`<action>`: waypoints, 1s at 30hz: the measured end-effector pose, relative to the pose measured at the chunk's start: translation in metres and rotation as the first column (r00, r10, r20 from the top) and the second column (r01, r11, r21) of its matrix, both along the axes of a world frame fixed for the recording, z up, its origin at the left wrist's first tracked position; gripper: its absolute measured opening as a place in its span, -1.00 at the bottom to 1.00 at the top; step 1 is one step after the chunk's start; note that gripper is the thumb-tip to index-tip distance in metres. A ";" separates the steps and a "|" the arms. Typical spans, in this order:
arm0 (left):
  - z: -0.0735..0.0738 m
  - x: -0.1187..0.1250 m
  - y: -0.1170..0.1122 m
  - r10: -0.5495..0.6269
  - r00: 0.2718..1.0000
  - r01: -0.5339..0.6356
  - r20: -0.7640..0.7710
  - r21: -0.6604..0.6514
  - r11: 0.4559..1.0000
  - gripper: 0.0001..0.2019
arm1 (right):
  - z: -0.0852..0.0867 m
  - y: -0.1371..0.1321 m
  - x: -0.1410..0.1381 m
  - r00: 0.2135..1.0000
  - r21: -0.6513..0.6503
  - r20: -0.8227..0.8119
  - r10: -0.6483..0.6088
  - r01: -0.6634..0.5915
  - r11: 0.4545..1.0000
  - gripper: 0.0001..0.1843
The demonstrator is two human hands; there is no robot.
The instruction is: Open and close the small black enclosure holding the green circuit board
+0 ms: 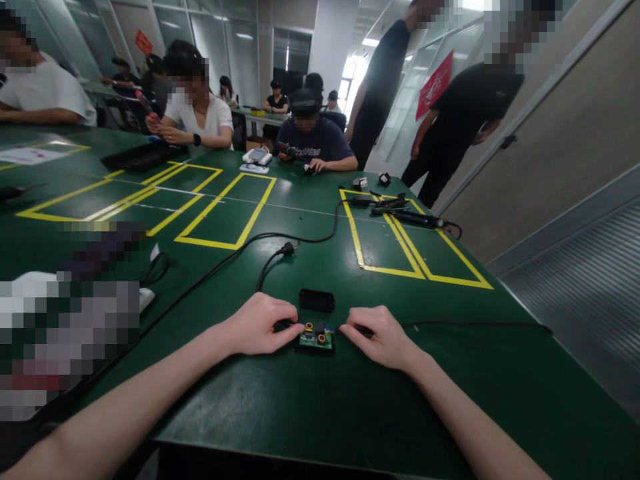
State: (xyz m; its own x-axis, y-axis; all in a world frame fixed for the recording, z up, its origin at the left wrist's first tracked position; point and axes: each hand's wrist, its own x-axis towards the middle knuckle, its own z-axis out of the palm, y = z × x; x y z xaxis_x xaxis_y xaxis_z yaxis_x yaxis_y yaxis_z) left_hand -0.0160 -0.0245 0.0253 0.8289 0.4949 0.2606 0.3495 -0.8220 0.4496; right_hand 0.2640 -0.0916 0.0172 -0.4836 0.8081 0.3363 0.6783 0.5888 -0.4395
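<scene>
A green circuit board (pixel 325 345) with copper-wound coils sits in the lower half of a black adapter case on the green table. The case's black cover (pixel 317 300) lies just beyond it. My left hand (pixel 265 325) is closed at the board's left end, pinching a dark cable end; a power cord with a black plug (pixel 287 249) runs out from behind this hand. At the board's right end my right hand (pixel 377 333) is closed round a black cable (pixel 475 324) that trails off to the right. My fingers partly hide both cable ends.
A long black cord (pixel 215 267) crosses the table (pixel 400 413) left of the board. Black tools (pixel 410 217) lie within yellow tape marks (pixel 393 272) at far right. Blurred-out items (pixel 80 333) stand at left. Several people sit across the table; two stand beyond it.
</scene>
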 end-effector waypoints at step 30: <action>-0.002 0.002 -0.004 0.018 0.999 -0.019 -0.046 -0.017 1.000 -0.81 | 0.004 0.000 -0.006 1.000 -0.244 0.016 0.018 -0.014 0.970 -0.62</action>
